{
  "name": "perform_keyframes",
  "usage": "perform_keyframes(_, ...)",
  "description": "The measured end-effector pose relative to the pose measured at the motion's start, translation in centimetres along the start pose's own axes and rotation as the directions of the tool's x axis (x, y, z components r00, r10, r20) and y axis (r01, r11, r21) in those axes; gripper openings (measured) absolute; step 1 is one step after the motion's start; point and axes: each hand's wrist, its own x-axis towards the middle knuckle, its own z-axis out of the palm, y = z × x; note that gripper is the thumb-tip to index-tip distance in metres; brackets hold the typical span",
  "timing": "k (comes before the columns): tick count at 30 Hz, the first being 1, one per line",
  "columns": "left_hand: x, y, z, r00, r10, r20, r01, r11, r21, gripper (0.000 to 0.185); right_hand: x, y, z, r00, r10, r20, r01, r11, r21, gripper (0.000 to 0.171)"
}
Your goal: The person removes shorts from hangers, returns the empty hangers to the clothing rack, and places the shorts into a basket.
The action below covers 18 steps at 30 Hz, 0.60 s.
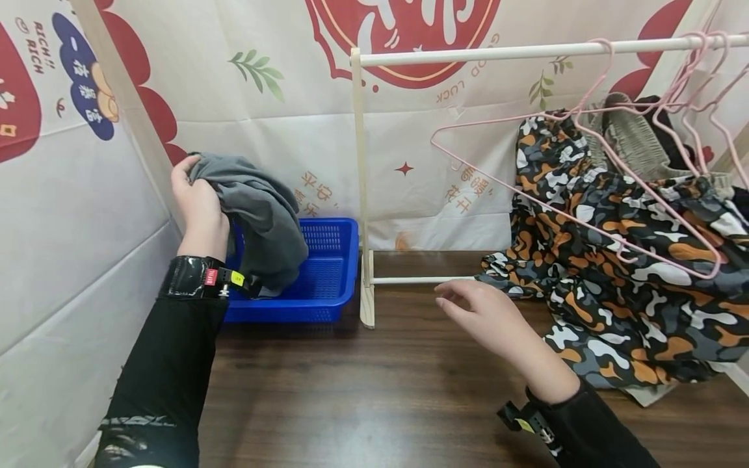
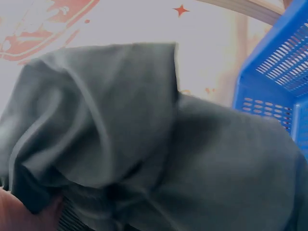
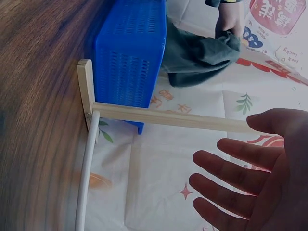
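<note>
The left hand [image 1: 199, 205] holds its grip closed on one bunched edge of the grey garment [image 1: 257, 218], which hangs partly lifted over the blue basket [image 1: 328, 286] at the left of the desk [image 1: 374, 390], its lower folds still inside. The right hand [image 1: 486, 318] hovers with its grip open and empty, fingers spread, near the foot of the white clothes rack [image 1: 361, 195]. To do this lift well, raise the garment until its lower folds clear the basket rim, then take a second edge with the free hand so the cloth spreads without dragging.
</note>
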Motion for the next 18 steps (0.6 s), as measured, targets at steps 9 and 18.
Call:
perform_keyframes(9, -0.7, -1.6, -1.4, 0.992, -0.128, -0.022, 0.128, 0.940, 0.316, 0.052, 1.3, 0.2, 1.0, 0.999, 0.021, 0.048, -0.022, 1.000, 0.017, 0.023)
perform_keyframes(18, -1.5, -3.3, -2.6, 0.979, -0.193, -0.073, 0.205, 0.944, 0.260, 0.049, 2.0, 0.1, 2.3, 0.993, 0.039, 0.111, -0.040, 0.999, 0.011, 0.026)
